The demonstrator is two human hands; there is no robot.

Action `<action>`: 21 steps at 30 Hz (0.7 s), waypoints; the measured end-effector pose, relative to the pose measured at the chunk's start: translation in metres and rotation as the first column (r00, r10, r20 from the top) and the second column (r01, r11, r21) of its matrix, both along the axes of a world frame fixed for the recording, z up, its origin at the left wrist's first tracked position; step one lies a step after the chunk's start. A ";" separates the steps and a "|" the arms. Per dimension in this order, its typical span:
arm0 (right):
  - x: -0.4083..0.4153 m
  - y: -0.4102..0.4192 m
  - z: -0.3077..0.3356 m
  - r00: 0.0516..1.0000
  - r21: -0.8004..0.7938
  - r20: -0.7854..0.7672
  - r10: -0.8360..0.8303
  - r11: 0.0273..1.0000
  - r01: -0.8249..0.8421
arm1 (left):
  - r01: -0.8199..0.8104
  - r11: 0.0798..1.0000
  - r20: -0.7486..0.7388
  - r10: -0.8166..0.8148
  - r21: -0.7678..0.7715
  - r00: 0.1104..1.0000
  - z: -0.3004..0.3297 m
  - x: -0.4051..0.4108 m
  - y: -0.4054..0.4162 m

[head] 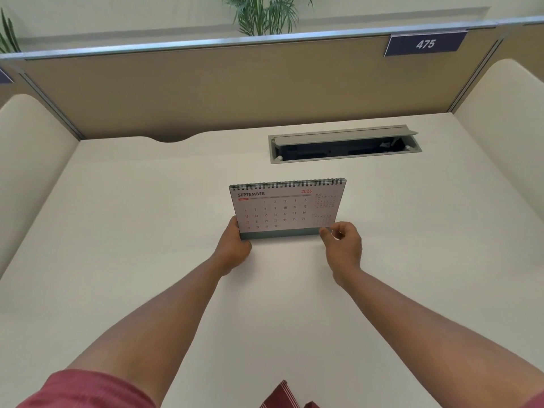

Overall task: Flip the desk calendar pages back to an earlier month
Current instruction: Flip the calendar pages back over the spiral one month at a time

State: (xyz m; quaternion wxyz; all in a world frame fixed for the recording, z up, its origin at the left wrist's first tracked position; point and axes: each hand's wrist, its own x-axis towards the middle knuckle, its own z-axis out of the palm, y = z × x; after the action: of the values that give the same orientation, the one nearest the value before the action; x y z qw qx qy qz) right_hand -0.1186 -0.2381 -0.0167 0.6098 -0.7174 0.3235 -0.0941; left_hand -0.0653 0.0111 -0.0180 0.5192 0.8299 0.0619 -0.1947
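Note:
A spiral-bound desk calendar (282, 209) stands upright in the middle of the white desk (147, 231), showing the September 2026 page. My left hand (234, 242) grips its lower left corner and base. My right hand (343, 245) pinches the lower right corner of the front page between thumb and fingers. The calendar's grey base shows between my two hands.
An open cable tray (344, 145) with a raised grey lid is set into the desk behind the calendar. A tan partition (235, 83) with a "475" sign (425, 44) closes off the back. Cream side panels stand on both sides.

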 end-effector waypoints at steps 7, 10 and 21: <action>0.004 0.000 0.006 1.000 0.084 0.014 0.022 0.996 -0.024 | 0.007 1.000 -0.006 -0.007 0.013 1.000 -0.002 0.001 0.001; 0.001 -0.001 0.006 1.000 0.088 -0.022 0.018 0.996 -0.016 | 0.016 1.000 -0.016 -0.016 0.012 1.000 -0.002 0.002 0.000; 0.002 0.001 0.010 1.000 0.131 -0.008 0.024 0.991 -0.023 | 0.031 0.999 -0.016 -0.030 0.014 0.999 -0.001 0.002 0.001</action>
State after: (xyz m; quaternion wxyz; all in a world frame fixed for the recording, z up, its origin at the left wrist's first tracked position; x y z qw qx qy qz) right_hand -0.1169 -0.2374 -0.0065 0.6549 -0.6801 0.3235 -0.0622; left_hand -0.0634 0.0118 -0.0192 0.5097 0.8329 0.0547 -0.2086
